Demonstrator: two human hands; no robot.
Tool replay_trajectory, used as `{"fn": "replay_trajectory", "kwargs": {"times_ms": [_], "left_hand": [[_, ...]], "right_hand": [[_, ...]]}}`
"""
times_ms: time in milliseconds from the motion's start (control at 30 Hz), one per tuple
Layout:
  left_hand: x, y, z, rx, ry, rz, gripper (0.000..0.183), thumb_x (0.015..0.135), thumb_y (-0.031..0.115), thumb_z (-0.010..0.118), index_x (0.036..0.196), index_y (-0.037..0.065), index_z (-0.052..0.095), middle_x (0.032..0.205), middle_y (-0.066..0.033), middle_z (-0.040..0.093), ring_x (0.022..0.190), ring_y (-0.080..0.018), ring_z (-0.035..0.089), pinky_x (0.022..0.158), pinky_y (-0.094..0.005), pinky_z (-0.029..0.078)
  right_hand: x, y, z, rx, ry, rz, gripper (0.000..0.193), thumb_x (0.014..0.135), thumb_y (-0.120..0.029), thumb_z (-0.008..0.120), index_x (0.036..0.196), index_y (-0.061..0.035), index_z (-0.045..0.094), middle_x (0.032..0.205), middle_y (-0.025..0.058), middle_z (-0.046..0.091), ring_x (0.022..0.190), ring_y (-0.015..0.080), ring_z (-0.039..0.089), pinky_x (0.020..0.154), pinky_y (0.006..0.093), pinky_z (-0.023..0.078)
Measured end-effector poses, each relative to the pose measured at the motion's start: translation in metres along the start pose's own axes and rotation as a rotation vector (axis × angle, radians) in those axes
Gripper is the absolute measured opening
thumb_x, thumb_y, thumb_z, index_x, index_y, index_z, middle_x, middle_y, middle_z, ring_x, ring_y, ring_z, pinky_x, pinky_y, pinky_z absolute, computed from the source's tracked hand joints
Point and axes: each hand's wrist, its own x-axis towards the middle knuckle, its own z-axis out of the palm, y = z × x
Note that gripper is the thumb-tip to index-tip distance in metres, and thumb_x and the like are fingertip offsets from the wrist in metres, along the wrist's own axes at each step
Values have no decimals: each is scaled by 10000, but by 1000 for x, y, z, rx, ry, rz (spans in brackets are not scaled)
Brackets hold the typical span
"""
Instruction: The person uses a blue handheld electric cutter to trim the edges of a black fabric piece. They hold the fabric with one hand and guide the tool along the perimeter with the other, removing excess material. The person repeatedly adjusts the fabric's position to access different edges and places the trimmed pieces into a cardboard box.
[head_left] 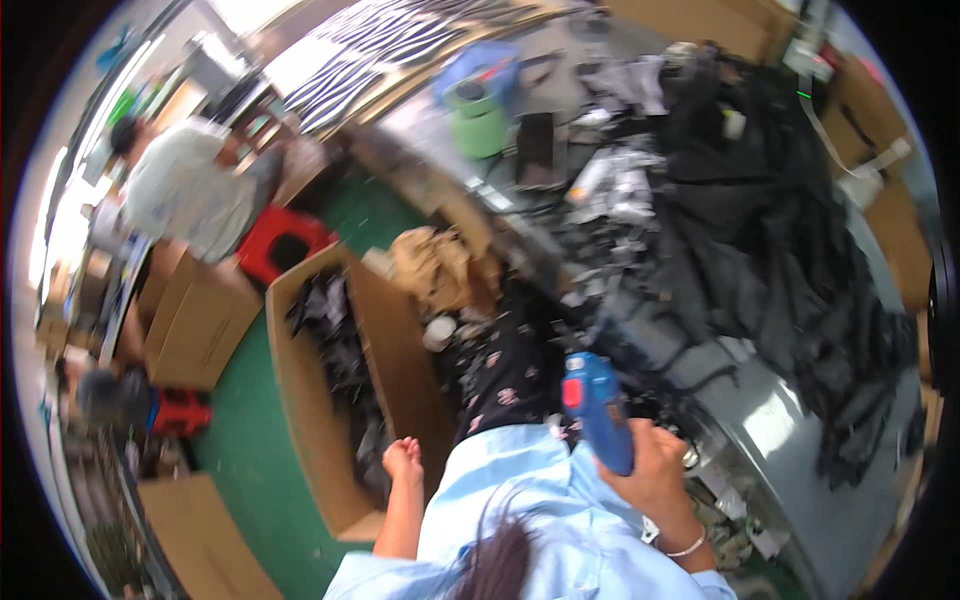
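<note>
My right hand point(652, 468) is wrapped round a blue handheld power tool point(602, 410) with a red patch on its side. The tool is held over my lap, beside the edge of the grey worktable point(775, 420); its exact kind is unclear. My left hand point(403, 458) is curled closed at the near side of a tall cardboard box point(400, 345), and nothing shows in its fingers. Dark fabric scraps point(345, 345) fill part of that box. A long heap of black fabric point(760, 210) covers much of the worktable.
On the table are a green container point(477, 120), a dark phone-like slab point(540, 148), pale scraps point(620, 185) and a blue item point(480, 68). Crumpled brown paper point(437, 268) lies beyond the box. Two people sit at left near red stools point(283, 243) and more cardboard boxes point(200, 320).
</note>
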Motion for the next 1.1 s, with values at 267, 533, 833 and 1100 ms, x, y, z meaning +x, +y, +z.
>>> {"fn": "replay_trajectory", "kwargs": {"times_ms": [267, 533, 833, 1100], "left_hand": [[-266, 64, 260, 390, -1020, 536, 204, 912, 244, 577, 983, 53, 576, 853, -28, 617, 730, -106, 583, 609, -210, 445], [-435, -1, 391, 614, -1674, 747, 180, 931, 151, 521, 973, -3, 603, 926, -65, 646, 839, -123, 622, 703, -245, 497], [-495, -119, 466, 901, -1391, 360, 420, 844, 222, 636, 1156, -23, 499, 970, -87, 540, 746, -153, 564, 604, -268, 476], [-494, -75, 421, 620, -1633, 372, 166, 910, 210, 516, 978, 59, 522, 917, -76, 642, 773, -135, 606, 640, -271, 476]], "right_hand": [[-8, 4, -1, 146, 168, -15, 493, 579, -188, 789, 966, -15, 536, 618, 92, 585, 543, 267, 588, 545, 349, 474], [-28, 22, -10, 232, 412, 154, 499, 573, -212, 826, 921, 41, 572, 708, 147, 637, 591, 288, 637, 567, 358, 513], [-43, 38, -11, 258, 590, 207, 492, 613, -253, 855, 844, 23, 519, 648, 129, 586, 531, 253, 608, 492, 336, 476], [-53, 49, -16, 299, 672, 354, 507, 641, -234, 840, 925, 21, 507, 682, 109, 620, 550, 207, 633, 548, 324, 511]]}}
